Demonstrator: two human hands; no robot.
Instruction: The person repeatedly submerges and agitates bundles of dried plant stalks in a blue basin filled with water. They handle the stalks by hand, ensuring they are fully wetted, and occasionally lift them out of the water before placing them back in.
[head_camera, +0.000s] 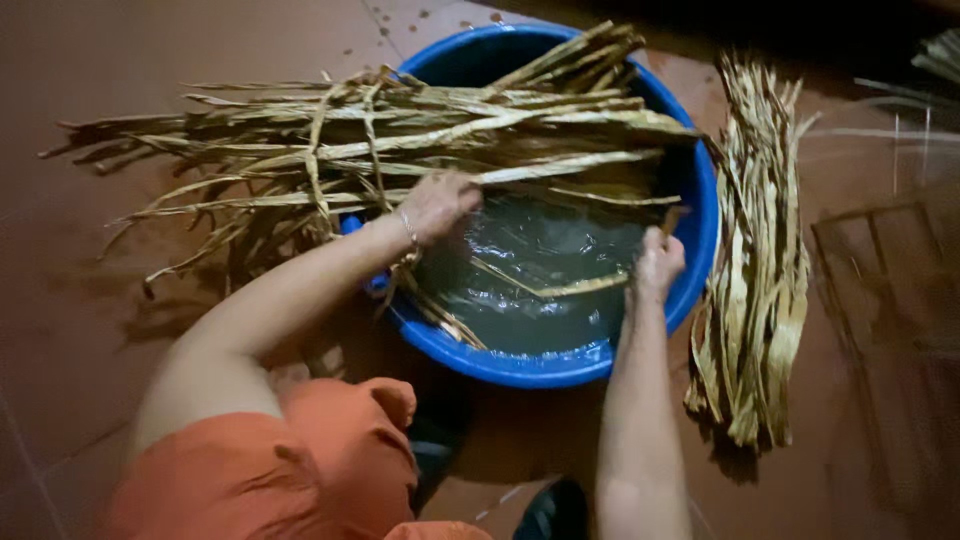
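- Surface: reddish-brown tiled floor (150, 300), dim light, splash marks near the tub.
- Right hand (658, 262) is closed on one long wet fibre strip (560, 288) over the murky water.
- Left hand (438, 205) rests on the tied bundle of dry tan plant strips (400, 140); its grip is unclear.
- Round blue plastic tub (700, 190): the bundle overhangs the rim and could tip or slide out.
- Loose pile of flattened strips (755, 280) lies beside the tub; spilled water may soak it.
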